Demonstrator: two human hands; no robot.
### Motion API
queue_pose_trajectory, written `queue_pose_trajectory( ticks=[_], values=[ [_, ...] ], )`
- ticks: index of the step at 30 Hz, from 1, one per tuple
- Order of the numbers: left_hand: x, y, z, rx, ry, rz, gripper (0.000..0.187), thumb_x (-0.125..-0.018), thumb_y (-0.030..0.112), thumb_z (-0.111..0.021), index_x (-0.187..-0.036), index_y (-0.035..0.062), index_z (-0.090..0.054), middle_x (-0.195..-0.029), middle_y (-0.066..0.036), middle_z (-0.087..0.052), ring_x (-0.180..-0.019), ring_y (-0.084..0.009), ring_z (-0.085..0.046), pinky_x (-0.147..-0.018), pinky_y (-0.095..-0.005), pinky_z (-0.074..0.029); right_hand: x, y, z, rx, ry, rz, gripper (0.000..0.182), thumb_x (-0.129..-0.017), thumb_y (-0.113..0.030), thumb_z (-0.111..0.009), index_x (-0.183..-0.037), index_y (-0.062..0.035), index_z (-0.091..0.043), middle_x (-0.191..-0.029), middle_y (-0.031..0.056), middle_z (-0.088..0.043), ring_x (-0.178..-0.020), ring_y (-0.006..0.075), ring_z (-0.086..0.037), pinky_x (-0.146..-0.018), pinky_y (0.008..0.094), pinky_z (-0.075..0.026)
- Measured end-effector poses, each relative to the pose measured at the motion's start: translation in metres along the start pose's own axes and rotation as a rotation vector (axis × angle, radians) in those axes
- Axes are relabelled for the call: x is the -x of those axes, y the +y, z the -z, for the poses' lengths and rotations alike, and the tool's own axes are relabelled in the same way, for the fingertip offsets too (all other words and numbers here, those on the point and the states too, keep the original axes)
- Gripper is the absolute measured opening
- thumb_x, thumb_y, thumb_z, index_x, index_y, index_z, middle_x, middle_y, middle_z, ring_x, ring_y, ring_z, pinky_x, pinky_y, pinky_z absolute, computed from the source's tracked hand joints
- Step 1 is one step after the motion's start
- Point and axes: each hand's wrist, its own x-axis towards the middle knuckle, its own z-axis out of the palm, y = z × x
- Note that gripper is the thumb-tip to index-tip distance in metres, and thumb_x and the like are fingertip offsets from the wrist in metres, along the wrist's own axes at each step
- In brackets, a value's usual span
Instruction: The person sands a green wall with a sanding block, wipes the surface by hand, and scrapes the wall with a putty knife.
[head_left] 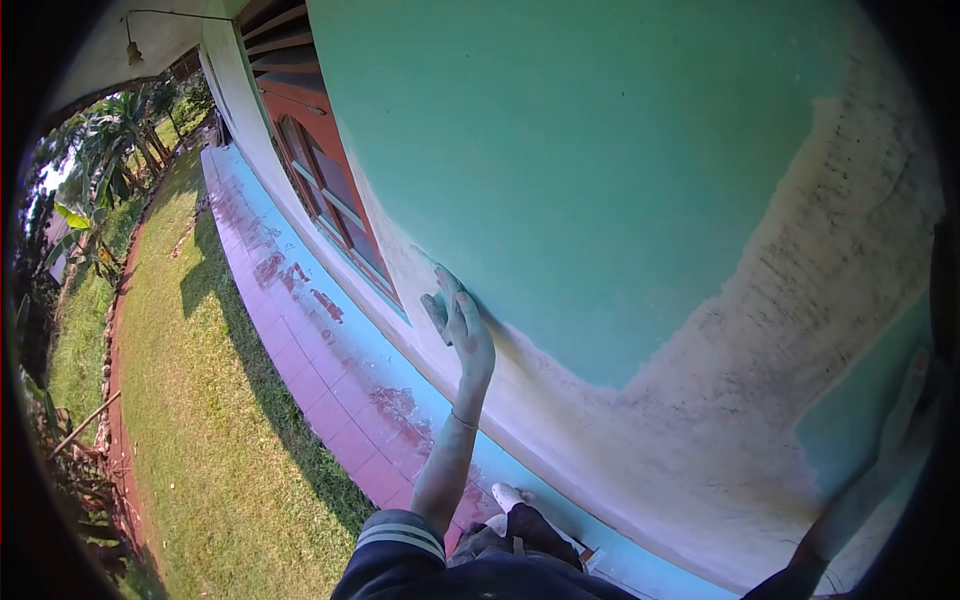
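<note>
My left hand (458, 315) is raised at the middle of the view, at the edge where the green paint (560, 190) meets the bare whitish wall (700, 400). Its fingers curve around a small greyish-green piece whose kind I cannot make out. At the far right my right hand (908, 400) is up near the wall beside a smaller green patch (850, 420). It lies in shadow at the dark rim of the view, and what it holds, if anything, is hidden.
A window (325, 190) with a reddish-brown frame stands left of the green paint. Below runs a narrow ledge of pink tiles (310, 390) with a blue strip, where my shoe (508, 495) shows. Grass (210, 430) and plants (115, 150) lie to the left. A lamp (134, 54) hangs at upper left.
</note>
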Motion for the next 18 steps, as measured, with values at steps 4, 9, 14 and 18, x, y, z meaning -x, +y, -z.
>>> queue_pose_trajectory(
  ticks=[4,9,14,18],
  values=[
    [0.04,0.004,-0.014,-0.028,-0.027,0.052,0.064,-0.113,0.037,-0.021,-0.159,-0.0069,-0.019,-0.168,-0.022,-0.022,-0.158,-0.031,-0.015,-0.124,-0.0524,0.009,0.008,0.004,0.002,0.013,-0.02,-0.026,0.058,-0.103,-0.043,-0.056,-0.138,0.0033,-0.057,-0.142,0.0257,-0.055,-0.134,0.0369,-0.052,-0.113,0.0463,-0.038],
    [-0.099,-0.028,0.011,0.321,0.082,0.08,0.059,-0.114,0.035,-0.027,-0.157,-0.0053,-0.027,-0.164,-0.022,-0.031,-0.154,-0.0322,-0.026,-0.126,-0.0463,0.004,0.007,-0.002,0.002,0.015,-0.02,-0.014,0.058,-0.103,-0.042,-0.057,-0.138,0.0041,-0.057,-0.141,0.026,-0.056,-0.132,0.0369,-0.053,-0.112,0.0453,-0.039],
    [-0.025,-0.002,-0.001,0.004,0.077,-0.02,0.057,-0.113,0.028,-0.027,-0.158,-0.0068,-0.024,-0.162,-0.023,-0.034,-0.154,-0.0313,-0.024,-0.126,-0.0449,0.003,0.01,0.006,0.0,0.02,-0.023,-0.029,0.057,-0.103,-0.041,-0.057,-0.138,0.005,-0.057,-0.14,0.0262,-0.057,-0.131,0.0369,-0.054,-0.111,0.0444,-0.04],
    [0.002,-0.009,-0.009,-0.06,0.093,-0.032,0.055,-0.113,0.026,-0.029,-0.157,-0.007,-0.027,-0.161,-0.024,-0.037,-0.154,-0.0329,-0.026,-0.125,-0.0486,0.0,0.016,0.008,0.0,0.033,-0.046,-0.047,0.057,-0.104,-0.04,-0.057,-0.137,0.0056,-0.057,-0.139,0.0264,-0.058,-0.13,0.0368,-0.055,-0.111,0.0437,-0.041]
  ],
)
